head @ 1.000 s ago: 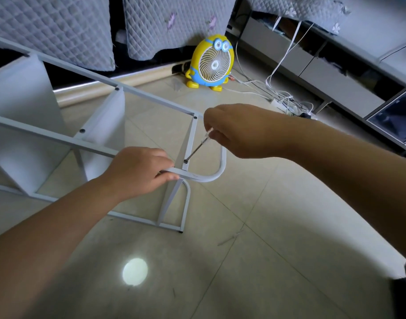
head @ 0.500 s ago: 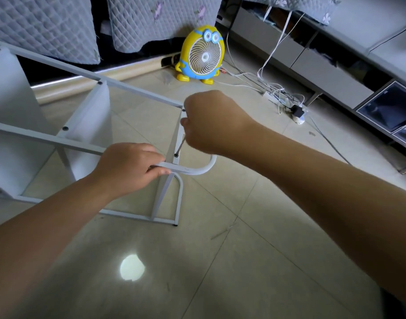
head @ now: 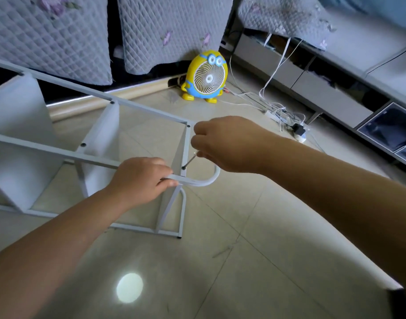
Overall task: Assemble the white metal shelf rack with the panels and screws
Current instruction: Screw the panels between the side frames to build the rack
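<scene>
R hand sits further right of end bar vs 0.5 s ago, fingers pinching screwdriver, tip on screw. L hand fingers wrapped round rail of rack, lying on floor, left.

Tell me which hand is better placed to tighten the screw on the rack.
Right. The right hand holds the screwdriver, its tip on the screw, while the left hand grips the rack, steadying it.
</scene>
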`<state>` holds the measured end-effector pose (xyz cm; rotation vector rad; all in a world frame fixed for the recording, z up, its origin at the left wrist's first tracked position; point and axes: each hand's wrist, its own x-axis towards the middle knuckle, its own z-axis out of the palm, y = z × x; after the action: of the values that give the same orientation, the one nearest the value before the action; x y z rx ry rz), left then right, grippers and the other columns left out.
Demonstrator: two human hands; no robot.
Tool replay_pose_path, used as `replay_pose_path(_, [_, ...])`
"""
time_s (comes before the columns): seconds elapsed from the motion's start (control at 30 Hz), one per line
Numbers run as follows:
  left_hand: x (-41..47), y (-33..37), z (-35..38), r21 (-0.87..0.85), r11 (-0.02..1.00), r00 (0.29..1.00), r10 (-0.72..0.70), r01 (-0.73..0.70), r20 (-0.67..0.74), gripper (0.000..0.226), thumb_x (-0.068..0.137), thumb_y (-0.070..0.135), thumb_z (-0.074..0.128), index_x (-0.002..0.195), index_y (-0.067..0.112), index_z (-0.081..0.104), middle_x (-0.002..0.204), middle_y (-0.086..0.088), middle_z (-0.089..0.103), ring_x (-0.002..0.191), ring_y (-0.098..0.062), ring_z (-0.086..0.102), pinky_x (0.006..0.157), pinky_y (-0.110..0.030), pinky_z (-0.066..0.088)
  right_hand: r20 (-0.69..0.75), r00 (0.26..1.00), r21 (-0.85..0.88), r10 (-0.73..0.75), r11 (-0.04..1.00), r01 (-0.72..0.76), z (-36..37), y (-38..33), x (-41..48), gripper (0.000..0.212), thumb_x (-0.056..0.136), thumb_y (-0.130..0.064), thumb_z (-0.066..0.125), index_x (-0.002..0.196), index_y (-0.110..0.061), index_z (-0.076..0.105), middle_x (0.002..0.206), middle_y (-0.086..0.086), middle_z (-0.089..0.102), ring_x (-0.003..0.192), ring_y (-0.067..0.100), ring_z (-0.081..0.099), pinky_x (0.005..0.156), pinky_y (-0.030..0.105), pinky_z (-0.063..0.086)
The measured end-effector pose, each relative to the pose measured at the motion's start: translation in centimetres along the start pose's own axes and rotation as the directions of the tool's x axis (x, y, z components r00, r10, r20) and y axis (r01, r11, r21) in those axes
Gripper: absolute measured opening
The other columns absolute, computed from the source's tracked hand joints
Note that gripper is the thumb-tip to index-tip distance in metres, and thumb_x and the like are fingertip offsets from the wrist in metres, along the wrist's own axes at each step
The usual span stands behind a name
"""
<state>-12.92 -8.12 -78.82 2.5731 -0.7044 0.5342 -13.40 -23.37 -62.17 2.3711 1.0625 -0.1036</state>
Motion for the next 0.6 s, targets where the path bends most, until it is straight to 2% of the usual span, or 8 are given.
replay_pose_path(0.07, [0.0,0.1,-0.1,0.014,1.000,1.000,0.006,-0.006,-0.003,0.045,0.076,0.044,0.041,0.050,0.012,0.059,0.049,0.002,0.048,0.037,-0.019,0.045,0.041,-0.011,0.011,-0.002,0.999,-0.044,-0.040,0.998,0.040,-0.1,-0.1,0.2,0.020,0.099,-0.018,0.035,0.111,-0.010,0.049,0.107,0.007,0.050,0.075,0.025,0.042,0.058,0.032,0.032])
replay_pose_path(0.13, [-0.1,0.1,0.0,0.014,1.000,1.000,0.011,-0.011,-0.008,0.044,0.076,0.044,0.042,0.051,0.012,0.060,0.049,0.002,0.049,0.037,-0.019,0.046,0.042,-0.010,0.010,0.042,0.999,-0.036,-0.017,0.999,0.018,-0.1,0.2,0.0,0.022,0.100,-0.023,0.034,0.111,-0.011,0.049,0.102,0.006,0.052,0.072,0.021,0.036,0.059,0.030,0.030])
replay_pose_path(0.23, [-0.1,0.1,0.4,0.003,1.000,1.000,0.007,-0.007,-0.027,0.045,0.077,0.044,0.042,0.053,0.012,0.061,0.050,0.003,0.049,0.038,-0.021,0.047,0.044,-0.010,0.013,0.100,0.991,0.071,0.093,0.992,-0.100,-0.1,0.2,-0.4,0.026,0.098,-0.028,0.036,0.100,-0.008,0.053,0.074,0.003,0.041,0.078,0.027,0.044,0.066,0.030,0.033])
replay_pose_path(0.3, [-0.1,0.1,0.5,0.000,1.000,0.999,-0.009,0.009,-0.035,0.046,0.076,0.046,0.041,0.053,0.012,0.061,0.050,0.002,0.050,0.039,-0.022,0.048,0.043,-0.010,0.015,0.105,0.972,0.201,0.212,0.952,-0.230,-0.5,-0.6,0.0,0.026,0.096,-0.023,0.042,0.079,-0.005,0.048,0.065,-0.001,0.029,0.078,0.025,0.041,0.067,0.029,0.031])
replay_pose_path(0.37, [0.0,0.3,0.7,-0.001,1.000,0.999,-0.022,0.022,-0.040,0.047,0.076,0.047,0.041,0.053,0.012,0.062,0.051,0.002,0.051,0.040,-0.022,0.049,0.043,-0.010,0.017,0.124,0.943,0.302,0.310,0.893,-0.333,-1.3,-1.7,1.0,0.032,0.091,-0.015,0.045,0.062,-0.011,0.032,0.064,-0.002,0.028,0.078,0.022,0.038,0.068,0.027,0.033])
replay_pose_path(0.4, [0.0,0.4,0.7,-0.001,1.000,0.999,-0.024,0.024,-0.045,0.047,0.076,0.047,0.041,0.053,0.012,0.062,0.051,0.002,0.052,0.041,-0.022,0.050,0.044,-0.010,0.018,0.130,0.930,0.346,0.344,0.863,-0.368,-1.7,-2.2,1.6,0.034,0.090,-0.012,0.044,0.060,-0.014,0.027,0.065,-0.001,0.029,0.078,0.021,0.038,0.068,0.027,0.033])
replay_pose_path(0.5, [0.1,0.4,0.8,0.000,0.999,0.998,-0.040,0.040,-0.052,0.048,0.075,0.047,0.039,0.053,0.011,0.062,0.051,0.001,0.052,0.042,-0.023,0.051,0.044,-0.010,0.020,0.142,0.903,0.411,0.406,0.806,-0.427,-2.1,-2.6,2.7,0.032,0.089,-0.008,0.042,0.061,-0.014,0.027,0.065,0.000,0.031,0.077,0.021,0.039,0.061,0.028,0.034])
replay_pose_path(0.6, [0.1,0.5,0.5,0.026,0.999,0.998,-0.039,0.040,-0.042,0.046,0.075,0.046,0.040,0.051,0.012,0.058,0.049,0.001,0.049,0.040,-0.022,0.048,0.044,-0.009,0.015,0.155,0.886,0.439,0.436,0.773,-0.457,-1.4,-1.9,2.1,0.030,0.090,-0.009,0.041,0.062,-0.008,0.030,0.065,-0.001,0.031,0.079,0.021,0.039,0.056,0.024,0.033])
